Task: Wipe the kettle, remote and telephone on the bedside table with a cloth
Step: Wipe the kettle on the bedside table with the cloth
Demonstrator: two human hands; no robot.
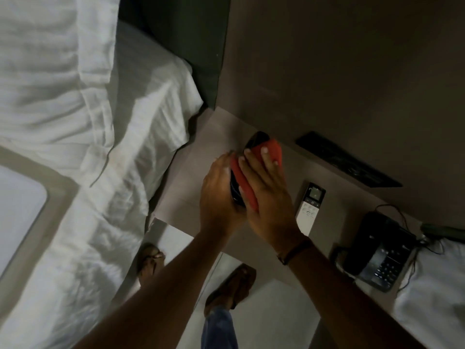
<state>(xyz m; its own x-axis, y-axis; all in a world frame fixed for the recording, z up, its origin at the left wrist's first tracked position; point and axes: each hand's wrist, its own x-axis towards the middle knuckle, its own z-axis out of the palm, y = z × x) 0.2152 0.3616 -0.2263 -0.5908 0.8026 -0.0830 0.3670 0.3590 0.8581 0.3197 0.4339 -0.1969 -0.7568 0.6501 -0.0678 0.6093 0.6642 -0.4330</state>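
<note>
My left hand (220,190) grips a slim black remote (256,138) from its left side and holds it above the bedside table (201,144). My right hand (270,197) lies flat over it and presses a red cloth (247,185) against the remote's face. The cloth wraps the top and covers most of the remote. A white remote with a small screen (310,206) lies on the table just right of my hands. The black telephone (380,250) sits further right near the table's edge, with its cord behind it. No kettle is in view.
A bed with white sheets and a pillow (75,122) fills the left. A dark switch panel (347,159) sits on the wall behind the table. White fabric (432,285) lies right of the telephone. My sandalled feet (231,285) stand on the floor below.
</note>
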